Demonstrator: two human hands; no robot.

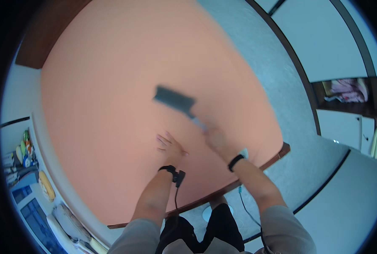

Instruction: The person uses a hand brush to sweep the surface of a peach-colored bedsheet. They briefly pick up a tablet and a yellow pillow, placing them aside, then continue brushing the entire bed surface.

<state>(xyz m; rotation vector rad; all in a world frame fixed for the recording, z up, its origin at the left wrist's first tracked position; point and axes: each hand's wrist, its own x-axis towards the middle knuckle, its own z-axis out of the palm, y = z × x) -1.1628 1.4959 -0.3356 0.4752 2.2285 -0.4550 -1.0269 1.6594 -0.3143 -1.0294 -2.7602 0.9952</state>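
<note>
My right hand (216,139) grips the light handle of a dark bed brush (175,99), blurred as if in motion. The brush head lies over a wide bed surface covered in a peach fitted sheet (112,79); whether its bristles touch the cloth cannot be told. My left hand (171,149) rests on the sheet below the brush, fingers spread, holding nothing. Small creases show in the cloth around it. Each wrist wears a black band, and a cable runs from the left one.
A wooden bed frame edge (220,192) runs just before my legs. A dark wooden headboard (53,35) stands at the far left. To the right are the floor (261,63) and white cabinets (331,38), with folded cloth (348,90) in an open shelf. A window sill with cushions (71,222) lies left.
</note>
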